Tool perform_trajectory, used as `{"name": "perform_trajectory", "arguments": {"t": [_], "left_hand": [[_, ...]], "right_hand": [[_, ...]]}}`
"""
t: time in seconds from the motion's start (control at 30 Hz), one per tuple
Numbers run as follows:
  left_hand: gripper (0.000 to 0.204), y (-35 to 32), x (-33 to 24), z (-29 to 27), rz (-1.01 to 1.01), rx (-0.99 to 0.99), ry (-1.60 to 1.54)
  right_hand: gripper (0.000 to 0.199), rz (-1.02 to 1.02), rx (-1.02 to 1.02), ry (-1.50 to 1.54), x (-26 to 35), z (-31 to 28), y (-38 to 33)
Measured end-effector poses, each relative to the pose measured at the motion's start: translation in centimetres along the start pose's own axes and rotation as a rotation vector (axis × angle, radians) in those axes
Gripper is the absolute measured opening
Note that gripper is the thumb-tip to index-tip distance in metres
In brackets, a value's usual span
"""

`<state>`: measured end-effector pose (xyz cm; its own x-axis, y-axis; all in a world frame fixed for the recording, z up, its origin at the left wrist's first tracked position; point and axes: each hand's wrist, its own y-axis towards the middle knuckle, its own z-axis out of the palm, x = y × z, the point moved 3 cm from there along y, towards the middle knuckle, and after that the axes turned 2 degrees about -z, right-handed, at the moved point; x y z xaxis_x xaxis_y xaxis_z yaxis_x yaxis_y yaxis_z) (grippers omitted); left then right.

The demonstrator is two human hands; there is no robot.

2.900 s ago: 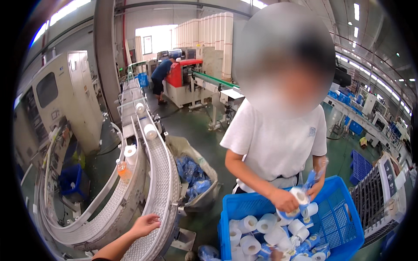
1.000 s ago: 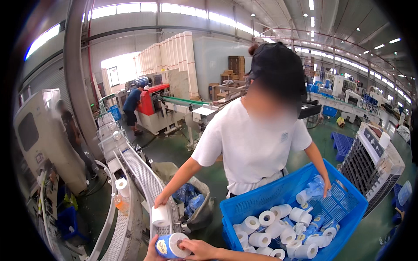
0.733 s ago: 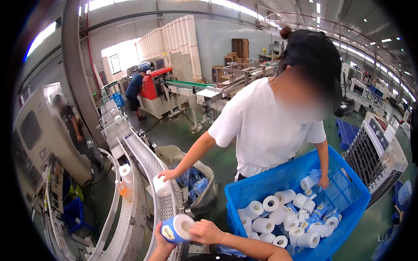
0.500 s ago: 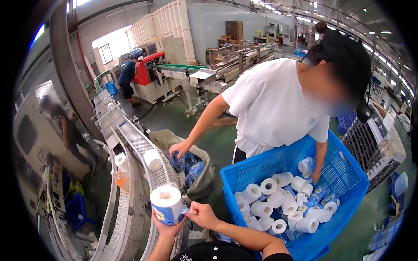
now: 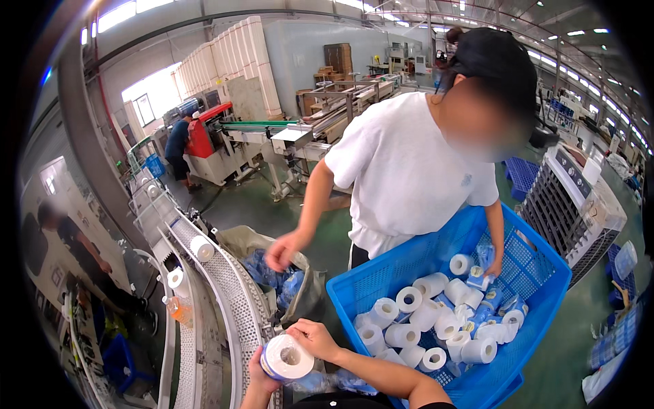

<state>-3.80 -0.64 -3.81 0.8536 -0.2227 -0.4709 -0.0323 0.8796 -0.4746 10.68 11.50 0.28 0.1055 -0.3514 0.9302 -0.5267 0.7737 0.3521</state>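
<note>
A white paper roll (image 5: pixel 287 356) with a strip of blue wrapper at its lower end sits low in the centre, just right of the curved conveyor belt (image 5: pixel 231 307). My left hand (image 5: pixel 261 373) grips it from below. My right hand (image 5: pixel 317 339) holds its upper right edge, fingers curled onto it. To the right is a blue plastic crate (image 5: pixel 402 269) holding several more white rolls (image 5: pixel 426 317) and crumpled blue wrappers (image 5: pixel 487 300).
A co-worker in a white shirt (image 5: pixel 409 170) leans over the crate, with one hand (image 5: pixel 283 251) above a sack of blue wrappers (image 5: pixel 276 283) and the other hand (image 5: pixel 492 268) in the crate. Two rolls (image 5: pixel 201 248) ride the belt. An orange bottle (image 5: pixel 178 310) lies left of it.
I have brought the roll up beside the belt with both hands on it. The co-worker set a roll on the belt and drew that hand back over the sack.
</note>
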Motion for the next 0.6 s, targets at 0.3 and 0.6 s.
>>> {"name": "perform_trajectory", "arguments": {"t": [0.3, 0.6], "left_hand": [[0.047, 2.4, -1.2, -1.8, -0.092, -0.170, 0.415], [0.062, 2.3, -3.3, 4.4, 0.217, 0.073, -0.277]], "right_hand": [[0.030, 0.341, 0.165, -0.228, -2.4, 0.5, -0.2], [0.027, -0.044, -0.367, 0.090, -0.1, -1.8, 0.9]]}}
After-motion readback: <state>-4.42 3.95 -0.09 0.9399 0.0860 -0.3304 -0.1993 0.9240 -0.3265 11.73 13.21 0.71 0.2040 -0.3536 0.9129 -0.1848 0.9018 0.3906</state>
